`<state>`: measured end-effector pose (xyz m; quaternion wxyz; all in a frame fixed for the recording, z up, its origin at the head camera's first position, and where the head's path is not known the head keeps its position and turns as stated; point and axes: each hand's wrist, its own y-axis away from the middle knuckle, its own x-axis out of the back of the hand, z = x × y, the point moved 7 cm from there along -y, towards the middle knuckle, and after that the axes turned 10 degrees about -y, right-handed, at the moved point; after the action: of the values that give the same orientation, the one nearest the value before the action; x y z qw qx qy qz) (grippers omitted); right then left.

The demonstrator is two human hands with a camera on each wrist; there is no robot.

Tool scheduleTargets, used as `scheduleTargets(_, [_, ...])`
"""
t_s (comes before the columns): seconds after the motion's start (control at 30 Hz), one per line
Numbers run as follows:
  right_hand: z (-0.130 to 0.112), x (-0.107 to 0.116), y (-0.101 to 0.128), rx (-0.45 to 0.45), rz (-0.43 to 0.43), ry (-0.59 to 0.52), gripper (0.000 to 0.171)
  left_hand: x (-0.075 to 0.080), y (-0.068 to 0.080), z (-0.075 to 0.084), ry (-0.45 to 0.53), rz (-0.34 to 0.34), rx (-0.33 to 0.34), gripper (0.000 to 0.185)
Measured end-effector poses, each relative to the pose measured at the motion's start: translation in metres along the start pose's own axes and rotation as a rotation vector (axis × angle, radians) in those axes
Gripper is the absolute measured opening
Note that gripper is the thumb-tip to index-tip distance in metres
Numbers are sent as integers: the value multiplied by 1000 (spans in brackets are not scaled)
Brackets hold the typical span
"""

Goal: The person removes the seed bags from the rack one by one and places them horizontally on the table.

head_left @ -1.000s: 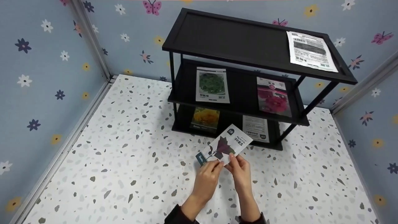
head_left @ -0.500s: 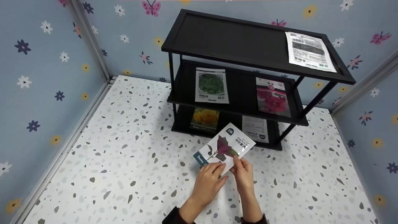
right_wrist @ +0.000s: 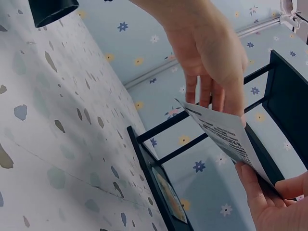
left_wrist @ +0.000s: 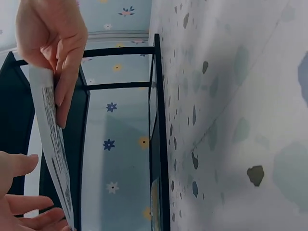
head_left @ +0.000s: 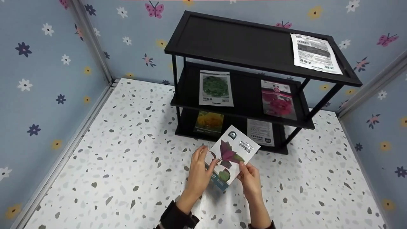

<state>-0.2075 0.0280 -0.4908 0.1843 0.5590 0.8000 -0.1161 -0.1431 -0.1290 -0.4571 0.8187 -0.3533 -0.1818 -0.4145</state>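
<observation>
Five packets are already lying on the black rack (head_left: 235,35); a sixth, the purple-leaf packet (head_left: 231,156), is hanging in front, not yet set down. Clock from it: yellow-flower packet (head_left: 209,123) sitting at 11, green-leaf packet (head_left: 216,89) at 12, pink-flower packet (head_left: 279,101) and white text packet (head_left: 315,54) at 1, grey text packet (head_left: 260,133) between 1 and 2. Right hand (head_left: 250,178), 5 o'clock, is pinching its edge; left hand (head_left: 197,171), 8 o'clock, is flanking it, fingers nearly straight. Placing that one is probably what's left.
</observation>
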Motion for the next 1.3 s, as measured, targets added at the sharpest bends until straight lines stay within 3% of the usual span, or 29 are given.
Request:
scheduleTargets(0.17, [1,3,0,-31,22,23,21,-8,-1,-10,113,-87,85,52])
scheduleTargets(0.37, [49,48,-21,-22,-42,63,26,-12,1,-15,163,-118,84,41])
scheduleTargets(0.47, [42,44,-20,-15,-104,68,26,-11,3,-17,177,-122,86,38])
scheduleTargets(0.6, [15,20,-10,-64,-133,112,34,-10,6,-21,201,-135,119,35])
scheduleTargets(0.73, [20,21,-13,-108,-158,135,34,-9,9,-27,247,-153,161,29])
scheduleTargets(0.87, [38,34,-22,-59,-248,79,28,-9,11,-33,325,-158,195,25])
scheduleTargets(1.03, [51,51,-28,-54,-180,143,28,-6,12,-40,457,-152,248,23])
scheduleTargets(1.1, [40,43,-22,-72,-119,189,32,-4,12,-42,498,-151,265,24])
scheduleTargets(1.23, [10,18,-10,-111,-90,188,30,-2,12,-49,540,-143,298,25])
scheduleTargets(1.3, [9,19,-12,-101,-107,186,29,0,12,-53,551,-145,320,25])
